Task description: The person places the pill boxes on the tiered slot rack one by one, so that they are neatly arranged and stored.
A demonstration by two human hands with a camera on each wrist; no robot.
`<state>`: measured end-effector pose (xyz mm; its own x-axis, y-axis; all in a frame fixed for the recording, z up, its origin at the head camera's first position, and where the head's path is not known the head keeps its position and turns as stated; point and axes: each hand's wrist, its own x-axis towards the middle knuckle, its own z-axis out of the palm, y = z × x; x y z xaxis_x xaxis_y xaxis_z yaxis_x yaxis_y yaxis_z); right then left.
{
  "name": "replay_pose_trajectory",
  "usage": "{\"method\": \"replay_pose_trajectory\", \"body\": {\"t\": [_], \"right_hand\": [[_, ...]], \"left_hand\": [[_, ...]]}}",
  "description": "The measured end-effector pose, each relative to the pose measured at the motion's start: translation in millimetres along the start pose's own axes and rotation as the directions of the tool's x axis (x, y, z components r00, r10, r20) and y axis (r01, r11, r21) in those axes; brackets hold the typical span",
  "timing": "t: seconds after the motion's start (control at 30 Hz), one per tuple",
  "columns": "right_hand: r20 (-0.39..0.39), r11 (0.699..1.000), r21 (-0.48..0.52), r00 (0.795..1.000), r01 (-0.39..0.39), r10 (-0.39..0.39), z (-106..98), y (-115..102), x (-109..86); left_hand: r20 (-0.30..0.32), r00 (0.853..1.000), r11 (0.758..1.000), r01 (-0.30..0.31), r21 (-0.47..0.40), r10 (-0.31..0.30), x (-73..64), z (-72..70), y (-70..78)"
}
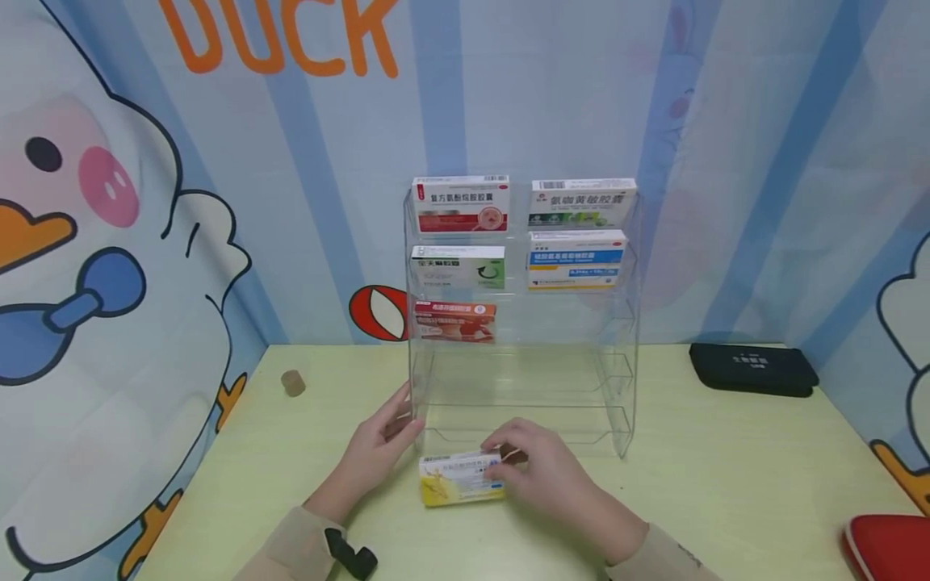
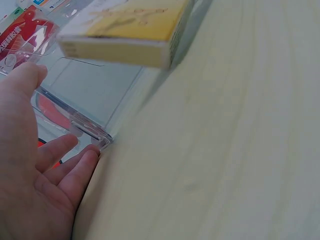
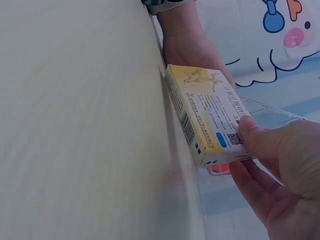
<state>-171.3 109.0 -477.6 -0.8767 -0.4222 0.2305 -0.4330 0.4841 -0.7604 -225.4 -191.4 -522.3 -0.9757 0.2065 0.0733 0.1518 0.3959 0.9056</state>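
A clear tiered display rack [image 1: 523,420] stands upright on the table. My left hand [image 1: 381,444] holds its lower left side, the thumb toward the front and the fingers along the outer side; in the left wrist view the side panel runs between that thumb and the fingers [image 2: 65,175]. My right hand [image 1: 545,468] pinches the right end of a yellow-and-white medicine box [image 1: 458,480] just in front of the rack's bottom tier. In the right wrist view the box [image 3: 207,110] is tilted, its printed face and barcode side showing, with the thumb on the face.
Upper tiers carry a red-and-white box [image 1: 461,206], a white-green box [image 1: 581,203], a green-and-white box [image 1: 458,268], a blue-and-white box [image 1: 576,260] and a red box [image 1: 455,323]. A cork [image 1: 293,382] lies left, a black case [image 1: 753,369] right, a red case [image 1: 890,547] front right.
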Motion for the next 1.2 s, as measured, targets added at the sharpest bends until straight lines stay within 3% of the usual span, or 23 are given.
{"method": "replay_pose_trajectory", "body": {"t": [0.27,0.5,0.7,0.83,1.07,1.2], "right_hand": [[-0.146,0.988,-0.085,0.980,0.125,-0.137,-40.4,-10.1,2.5],[-0.226,0.961,-0.227,0.951,0.159,-0.211,-87.0,-24.5,9.4],[-0.286,0.916,-0.357,0.912,0.182,-0.293,-127.1,-36.7,17.5],[-0.336,0.904,-0.386,0.884,0.186,-0.326,-147.2,-37.9,24.0],[-0.414,0.897,-0.405,0.839,0.178,-0.353,-166.3,-33.6,33.7],[-0.447,0.878,-0.454,0.813,0.153,-0.373,-172.1,-29.0,40.6]], "left_hand": [[0.002,1.000,1.000,-0.005,0.000,0.005,0.8,0.0,0.3],[0.003,0.999,0.999,-0.046,-0.011,0.046,0.2,-1.4,4.4],[0.017,0.998,0.998,-0.059,-0.026,0.059,0.1,-2.8,3.5],[0.014,0.998,0.997,-0.067,-0.026,0.068,-0.4,-2.7,2.6],[0.006,0.997,0.997,-0.074,0.001,0.074,0.0,-1.3,-1.4],[0.001,0.998,0.998,-0.068,0.000,0.068,-0.2,-0.9,-1.7]]}}
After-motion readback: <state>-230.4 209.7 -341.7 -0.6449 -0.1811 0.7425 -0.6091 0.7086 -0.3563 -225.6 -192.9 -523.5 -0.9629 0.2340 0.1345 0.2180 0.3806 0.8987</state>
